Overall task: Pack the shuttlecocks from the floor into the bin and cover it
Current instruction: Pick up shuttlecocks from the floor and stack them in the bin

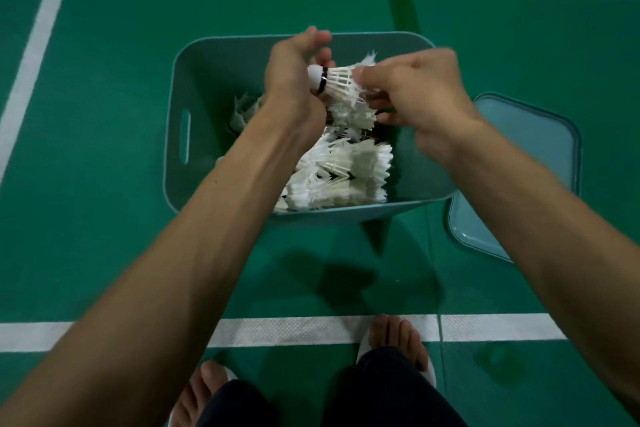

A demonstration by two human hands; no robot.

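Over the teal plastic bin (180,121), we grip a white feather shuttlecock (337,80): left hand (294,69) curled round its cork, right hand (415,90) pinching the skirt, likely aligning it with rows (346,177) stacked inside.

Bin (194,87) on floor (104,236), shuttlecocks (343,173) inside, lid (519,163) touching its right, both hands above.
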